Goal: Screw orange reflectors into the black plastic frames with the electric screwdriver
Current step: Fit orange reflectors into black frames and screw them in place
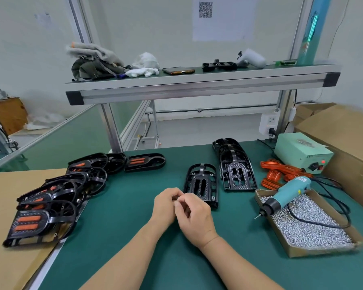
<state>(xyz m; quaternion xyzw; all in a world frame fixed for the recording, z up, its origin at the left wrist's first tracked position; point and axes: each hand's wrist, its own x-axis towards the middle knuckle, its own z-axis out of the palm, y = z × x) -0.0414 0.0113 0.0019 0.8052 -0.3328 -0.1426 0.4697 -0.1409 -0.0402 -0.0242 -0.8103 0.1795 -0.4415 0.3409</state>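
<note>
**Both hands meet at mid-frame, tools untouched**

A green counter (124, 216) fills the lower frame, with a cardboard sheet (13, 268) over its left edge. A row of finished frames (50, 197), orange reflectors already in them, overlaps from lower left up toward the centre. At lower right a cardboard tray (323, 251) is full of screws (310, 222). The electric screwdriver (285, 193) lies across the tray's upper left corner, bit pointing down-left past the rim.

Right of centre is a stack of black frames (237, 170), and just left of it a single empty black frame (201, 183) lies flat. At centre the left hand (166, 206) and right hand (195, 218) touch, fingers curled together. Whether they pinch anything I cannot tell. The right hand overlaps the single frame's lower edge.

Loose orange reflectors (279, 172) are piled at right, between the stack and a pale green power box (300, 151).
</note>
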